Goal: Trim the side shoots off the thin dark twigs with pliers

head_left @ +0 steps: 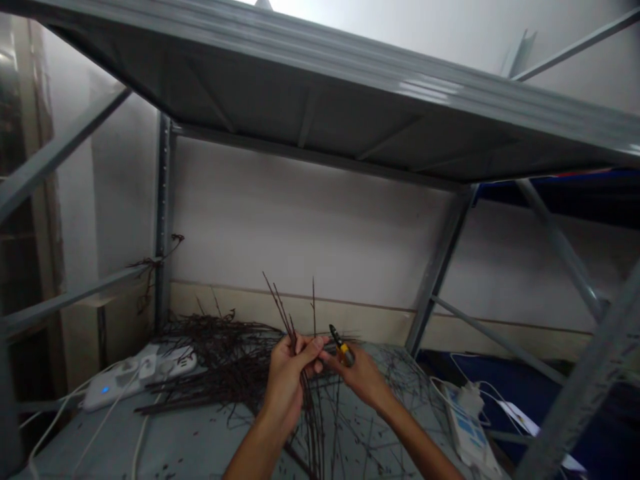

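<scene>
Several thin dark-brown twigs run through my left hand, which is closed around them; their tips stick up above the fingers and their long ends hang toward the shelf. One thin twig rises upright between my two hands. In my right hand are yellow-handled clippers with dark jaws pointing up and left. The right thumb and fingertips are close to the left fingertips, and I cannot tell whether they also pinch a twig.
A tangled pile of twigs covers the back left of the grey shelf. Loose twigs and scraps lie at right. Power strips stand at left and right with cables. Metal posts and an upper shelf frame the space.
</scene>
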### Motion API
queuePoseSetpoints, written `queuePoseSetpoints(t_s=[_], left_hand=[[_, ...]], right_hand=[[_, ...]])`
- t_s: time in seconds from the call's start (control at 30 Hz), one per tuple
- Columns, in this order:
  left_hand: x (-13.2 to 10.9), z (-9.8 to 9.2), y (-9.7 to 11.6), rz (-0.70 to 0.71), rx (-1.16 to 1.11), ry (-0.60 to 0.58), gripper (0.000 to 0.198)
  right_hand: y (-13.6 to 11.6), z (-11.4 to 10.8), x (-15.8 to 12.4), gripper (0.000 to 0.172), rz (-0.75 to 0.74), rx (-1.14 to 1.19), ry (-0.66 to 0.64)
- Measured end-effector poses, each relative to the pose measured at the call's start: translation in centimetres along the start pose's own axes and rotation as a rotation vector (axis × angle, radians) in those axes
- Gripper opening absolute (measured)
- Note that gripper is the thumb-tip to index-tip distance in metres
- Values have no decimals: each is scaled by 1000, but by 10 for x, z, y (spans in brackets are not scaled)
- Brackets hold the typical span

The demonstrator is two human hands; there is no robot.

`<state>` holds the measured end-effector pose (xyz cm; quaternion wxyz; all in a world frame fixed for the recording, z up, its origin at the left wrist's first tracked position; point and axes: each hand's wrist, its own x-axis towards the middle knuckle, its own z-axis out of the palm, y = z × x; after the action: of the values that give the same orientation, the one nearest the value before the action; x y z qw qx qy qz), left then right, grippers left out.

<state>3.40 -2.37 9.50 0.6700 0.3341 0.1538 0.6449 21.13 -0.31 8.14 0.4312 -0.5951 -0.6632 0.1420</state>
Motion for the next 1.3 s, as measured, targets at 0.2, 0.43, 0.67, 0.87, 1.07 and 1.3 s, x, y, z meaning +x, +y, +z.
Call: queuePoseSetpoints(t_s=[0.2, 0.43, 0.67, 0.87, 1.07, 1.3], left_hand=[[10, -8, 8, 32, -11, 66, 43], [28, -24, -10, 178, 58, 159, 42], [32, -25, -16, 262, 216, 215, 38], [19, -7, -11, 179, 343, 76, 44], [6, 13, -12, 4, 357, -99, 52], [7, 5, -5, 58, 334, 61, 46]], right_hand=[[11, 40, -8, 43, 142, 302, -69], [-15, 42, -23, 53, 283, 713, -119], [-29, 10, -43, 51, 464, 1416, 2], [-28, 14, -58, 43, 267, 1041, 189], [-43, 17, -62, 50, 100, 520, 64], [-40, 1, -54, 42, -68, 106, 96]])
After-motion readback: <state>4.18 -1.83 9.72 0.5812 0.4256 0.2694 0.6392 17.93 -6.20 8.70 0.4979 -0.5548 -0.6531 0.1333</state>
